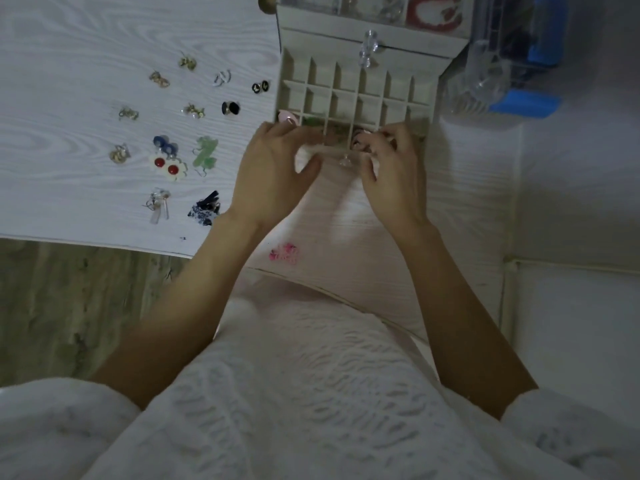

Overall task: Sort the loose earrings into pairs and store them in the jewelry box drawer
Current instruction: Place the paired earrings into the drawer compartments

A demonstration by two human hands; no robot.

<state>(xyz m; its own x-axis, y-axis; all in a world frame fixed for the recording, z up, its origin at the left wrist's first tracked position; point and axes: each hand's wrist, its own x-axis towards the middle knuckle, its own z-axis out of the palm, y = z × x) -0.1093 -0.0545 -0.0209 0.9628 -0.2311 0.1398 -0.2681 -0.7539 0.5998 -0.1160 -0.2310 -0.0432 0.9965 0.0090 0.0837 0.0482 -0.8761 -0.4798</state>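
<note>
A white jewelry box [346,46] stands at the back of the table, its grid drawer [349,88] pulled out toward me. My left hand [273,168] grips the drawer's front left edge, fingers over the rim and thumb on the face. My right hand [391,171] holds the front right edge the same way. A clear knob [344,161] shows between them. A pink earring [287,117] lies in the front left cell; other front cells hold small pieces, partly hidden by my fingers. Paired earrings lie left of the box, among them green ones [206,155] and red-and-white flowers [168,166].
A pink earring pair [285,252] lies near the table's front edge. Black studs [260,86] sit close to the drawer's left wall. A clear plastic container with blue parts [502,64] stands right of the box. Wooden floor [69,306] shows below the table edge.
</note>
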